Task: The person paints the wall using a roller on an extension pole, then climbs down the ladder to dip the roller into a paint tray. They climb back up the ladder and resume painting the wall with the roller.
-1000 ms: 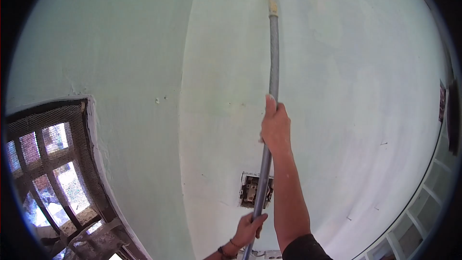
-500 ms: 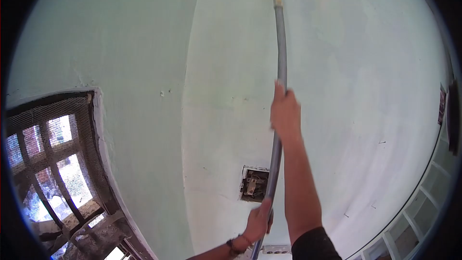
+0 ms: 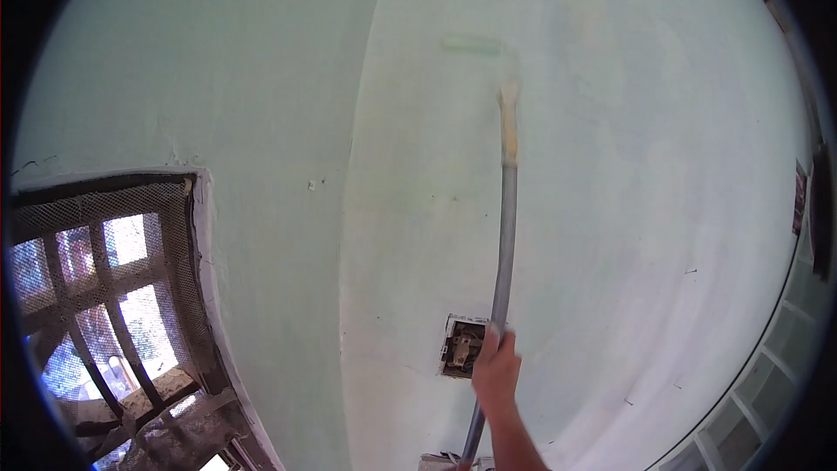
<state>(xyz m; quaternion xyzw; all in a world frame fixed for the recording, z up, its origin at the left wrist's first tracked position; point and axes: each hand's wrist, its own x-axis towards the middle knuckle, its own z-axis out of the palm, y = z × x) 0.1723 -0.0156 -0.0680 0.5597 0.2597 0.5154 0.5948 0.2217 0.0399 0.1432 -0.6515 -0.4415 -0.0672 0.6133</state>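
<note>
Rolling pale green high on the wall

Gripping the long grey pole (image 3: 504, 244) with my right hand (image 3: 495, 371), I have my fingers wrapped tight around its lower part, just beside the open electrical box (image 3: 464, 344) set into the wall. My left hand is out of the picture, somewhere below the bottom edge, so I cannot say how it sits on the pole. The roller (image 3: 471, 44) at the far end lies flat against the wall (image 3: 628, 166), well above my hand, close to the inside corner where the two painted faces meet.

What worries me most is that box. It is an unpainted rectangular recess with rough broken plaster at its rim and what looks like bare fittings inside; the pole passes just to its right, and a sideways slip could, I judge, knock the shaft into it or drip paint in. With only one hand seen low on such a long shaft, the roller head could wobble and leave a skewed stripe or skid into the corner. Drips running down the pole toward my grip would make it slick.

The pole is a slim, round, dull grey tube, joined near the top to a cream, paint-smeared handle (image 3: 509, 122). The roller sleeve is a short soft cylinder, tinted the same mint as the wall. The plaster is matt, slightly uneven, with small chips. At lower left a window (image 3: 105, 296) has dark bars and fine wire mesh; white shelving (image 3: 767, 375) edges the right.
</note>
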